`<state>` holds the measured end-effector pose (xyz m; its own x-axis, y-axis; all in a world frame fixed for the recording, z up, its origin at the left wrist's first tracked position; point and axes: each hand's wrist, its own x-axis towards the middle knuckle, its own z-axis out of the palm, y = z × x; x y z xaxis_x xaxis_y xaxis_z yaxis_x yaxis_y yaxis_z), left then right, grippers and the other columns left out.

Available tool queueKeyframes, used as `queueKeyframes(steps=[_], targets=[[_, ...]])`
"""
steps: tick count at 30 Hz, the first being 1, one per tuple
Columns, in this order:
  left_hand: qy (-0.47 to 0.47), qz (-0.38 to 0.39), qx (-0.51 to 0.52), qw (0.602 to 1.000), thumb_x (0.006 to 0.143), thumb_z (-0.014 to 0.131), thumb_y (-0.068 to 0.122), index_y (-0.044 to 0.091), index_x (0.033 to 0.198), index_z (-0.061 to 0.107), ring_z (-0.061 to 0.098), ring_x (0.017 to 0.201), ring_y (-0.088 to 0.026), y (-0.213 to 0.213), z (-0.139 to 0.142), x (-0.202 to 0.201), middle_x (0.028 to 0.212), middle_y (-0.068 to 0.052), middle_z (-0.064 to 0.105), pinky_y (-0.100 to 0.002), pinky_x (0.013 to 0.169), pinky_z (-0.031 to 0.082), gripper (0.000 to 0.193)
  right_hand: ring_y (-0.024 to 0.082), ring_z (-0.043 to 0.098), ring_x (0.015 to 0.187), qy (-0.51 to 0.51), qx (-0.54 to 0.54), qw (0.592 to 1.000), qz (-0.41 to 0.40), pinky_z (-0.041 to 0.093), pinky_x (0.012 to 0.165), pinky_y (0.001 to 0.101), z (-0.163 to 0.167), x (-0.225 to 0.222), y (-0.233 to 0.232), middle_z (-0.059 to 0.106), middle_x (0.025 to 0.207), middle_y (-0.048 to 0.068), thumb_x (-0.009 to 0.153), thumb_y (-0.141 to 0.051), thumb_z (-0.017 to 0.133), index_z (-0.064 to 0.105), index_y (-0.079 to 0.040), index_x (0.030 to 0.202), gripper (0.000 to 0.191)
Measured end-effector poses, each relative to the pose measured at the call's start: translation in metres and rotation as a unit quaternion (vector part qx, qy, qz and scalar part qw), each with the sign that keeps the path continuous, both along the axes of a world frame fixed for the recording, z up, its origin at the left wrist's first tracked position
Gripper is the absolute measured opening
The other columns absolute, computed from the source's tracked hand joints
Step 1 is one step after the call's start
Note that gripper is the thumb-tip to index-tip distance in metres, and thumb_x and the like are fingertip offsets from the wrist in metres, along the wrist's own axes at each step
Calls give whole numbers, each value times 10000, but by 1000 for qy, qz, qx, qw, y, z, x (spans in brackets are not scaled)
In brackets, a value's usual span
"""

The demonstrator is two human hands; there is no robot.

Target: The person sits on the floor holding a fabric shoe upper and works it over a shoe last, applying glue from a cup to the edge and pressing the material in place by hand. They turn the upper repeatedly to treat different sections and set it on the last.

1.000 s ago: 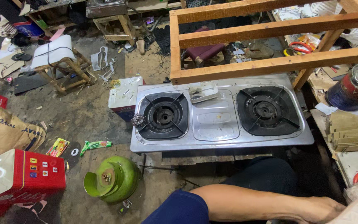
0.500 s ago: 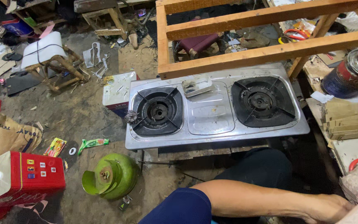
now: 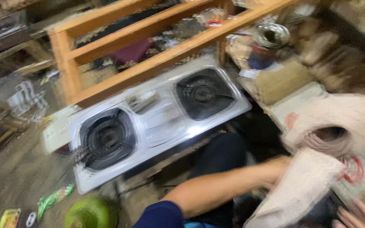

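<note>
Left hand [image 3: 281,166]: reaching right of two-burner stove [image 3: 148,126], fingers hidden under pale cloth [image 3: 300,190], grip untellable. Right hand [image 3: 355,215]: fingers spread. Lift cloth slowly.

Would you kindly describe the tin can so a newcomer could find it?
Start at the steel two-burner stove under the wooden frame. Past the stove's right end stands the tin can, the only round, shiny open-topped container there.
</note>
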<state>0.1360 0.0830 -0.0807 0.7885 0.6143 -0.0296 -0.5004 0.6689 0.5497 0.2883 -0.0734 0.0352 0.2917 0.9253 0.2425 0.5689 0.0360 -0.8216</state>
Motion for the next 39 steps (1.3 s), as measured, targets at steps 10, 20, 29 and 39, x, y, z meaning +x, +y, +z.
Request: queueKeyframes(steps=[10,20,29,39], targets=[[110,-57,56,991,1045,582,206,37,1268,653,624,824,-87,-23,123,-59,1011,-17,678,-266,664,529,289,347,483,1395,-99,63,993,-17,436,1113,415,44,-75,-35,351,1589,229,785,-113,771,631,-42,1302,540],[140,-91,66,984,986,596,171,37,1324,607,694,952,-130,-33,111,-66,1142,-58,713,-291,783,591,364,455,373,1479,-254,104,962,-14,372,1195,495,37,-64,-24,340,1581,264,731,37,718,689,-119,1228,522],[123,-50,2,991,1013,597,171,24,1362,596,683,980,-149,-31,94,-69,1192,-85,688,-301,814,587,379,426,386,1456,-302,120,946,10,370,1201,512,38,-62,-31,388,1532,180,705,27,718,713,-139,1232,552],[32,82,-14,996,948,640,108,54,1247,621,675,942,-150,-32,102,-67,1084,-35,674,-328,786,588,304,234,674,1109,37,39,998,-12,582,916,356,26,-90,-37,472,1511,155,830,32,729,622,-49,1321,509]])
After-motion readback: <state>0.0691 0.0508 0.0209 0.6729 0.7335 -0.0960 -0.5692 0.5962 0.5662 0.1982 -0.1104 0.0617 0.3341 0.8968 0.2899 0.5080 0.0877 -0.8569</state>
